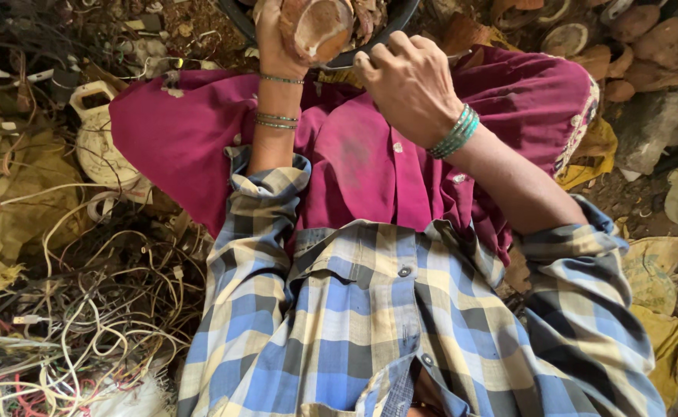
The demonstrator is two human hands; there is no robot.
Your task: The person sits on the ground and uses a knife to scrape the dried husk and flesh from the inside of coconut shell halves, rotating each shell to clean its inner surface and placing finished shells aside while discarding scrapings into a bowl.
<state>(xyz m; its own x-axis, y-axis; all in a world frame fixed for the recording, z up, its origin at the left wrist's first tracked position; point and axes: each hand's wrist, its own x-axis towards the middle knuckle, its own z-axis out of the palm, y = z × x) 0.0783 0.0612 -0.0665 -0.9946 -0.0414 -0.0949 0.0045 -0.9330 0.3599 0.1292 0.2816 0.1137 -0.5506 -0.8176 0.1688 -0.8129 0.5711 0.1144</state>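
Observation:
My left hand (pixel 275 38) grips a brown coconut half (pixel 317 27) at the top of the view, its pale inside facing me. My right hand (pixel 408 81) is closed in a fist just right of it, around a thin tool whose shape is mostly hidden by the fingers. Both hands hover over a dark round basin rim (pixel 370 48). Green bangles circle the right wrist and thin ones the left. My lap is covered by magenta cloth (pixel 354 154), and I wear a blue and yellow checked shirt (pixel 370 309).
A tangle of white and coloured wires (pixel 84 309) fills the ground at left, beside a white plastic jug (pixel 99 139). Coconut shells (pixel 640 38) pile at the top right. Yellow sacking (pixel 663 309) lies at right, with a grey stone (pixel 644 127).

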